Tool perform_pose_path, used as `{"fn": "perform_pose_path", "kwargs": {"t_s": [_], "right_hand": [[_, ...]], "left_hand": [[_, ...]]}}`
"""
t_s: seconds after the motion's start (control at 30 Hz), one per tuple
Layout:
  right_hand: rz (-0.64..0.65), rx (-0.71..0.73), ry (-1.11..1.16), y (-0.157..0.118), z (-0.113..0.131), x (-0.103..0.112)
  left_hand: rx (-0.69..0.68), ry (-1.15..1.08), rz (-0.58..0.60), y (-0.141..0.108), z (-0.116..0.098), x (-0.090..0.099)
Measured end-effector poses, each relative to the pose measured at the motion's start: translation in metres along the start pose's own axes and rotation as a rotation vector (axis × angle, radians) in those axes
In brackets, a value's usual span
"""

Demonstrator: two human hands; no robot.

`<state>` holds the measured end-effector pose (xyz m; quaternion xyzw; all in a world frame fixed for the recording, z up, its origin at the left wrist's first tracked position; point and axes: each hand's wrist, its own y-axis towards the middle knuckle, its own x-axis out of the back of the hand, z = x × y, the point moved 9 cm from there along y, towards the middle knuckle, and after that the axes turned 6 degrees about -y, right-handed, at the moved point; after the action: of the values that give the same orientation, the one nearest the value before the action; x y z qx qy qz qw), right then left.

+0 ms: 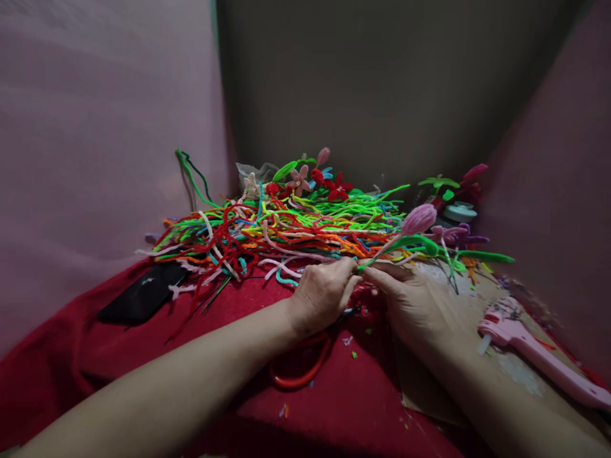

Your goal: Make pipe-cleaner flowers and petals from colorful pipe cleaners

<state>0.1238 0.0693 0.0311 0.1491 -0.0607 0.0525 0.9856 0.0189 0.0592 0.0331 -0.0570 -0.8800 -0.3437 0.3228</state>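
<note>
A pink pipe-cleaner tulip (419,219) leans up to the right, its fuzzy bud above a pale stem with green leaves (420,245) beside it. My left hand (322,292) is closed on the lower end of this flower, where green pipe cleaner shows at the fingertips. My right hand (413,302) pinches the same stem from the other side, thumb against the green part. Both sets of fingertips nearly meet, and the stem's bottom end is hidden by them. Below my left wrist lie scissors with red handles (300,375), partly covered by the arm.
Behind my hands spreads a heap of colourful pipe cleaners (305,222), with finished flowers (298,181) at its back. A black phone (143,294) lies left. On the right, a pink glue gun (529,343) rests on cardboard (420,388). A lidded container (459,213) stands behind purple flowers (458,235).
</note>
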Motion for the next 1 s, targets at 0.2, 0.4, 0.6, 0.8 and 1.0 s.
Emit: {"fn": "perform_pose_path", "kwargs": {"t_s": [0.2,0.4,0.6,0.8,1.0], "right_hand": [[-0.069,-0.062,-0.115,-0.005,0.013,0.003],[-0.007,-0.068,-0.133,-0.004,0.022,-0.002],[0.000,-0.064,-0.153,-0.003,0.021,0.001],[0.055,0.035,-0.096,0.001,-0.003,-0.002],[0.096,-0.078,0.210,0.002,-0.025,-0.011]], "left_hand": [[-0.108,0.191,0.043,-0.002,-0.006,-0.004],[-0.009,0.030,0.024,0.000,0.002,-0.003],[0.185,-0.297,-0.002,0.003,0.021,-0.006],[0.338,-0.620,0.025,0.003,0.025,-0.014],[0.464,-0.751,0.063,0.001,0.024,-0.016]]}}
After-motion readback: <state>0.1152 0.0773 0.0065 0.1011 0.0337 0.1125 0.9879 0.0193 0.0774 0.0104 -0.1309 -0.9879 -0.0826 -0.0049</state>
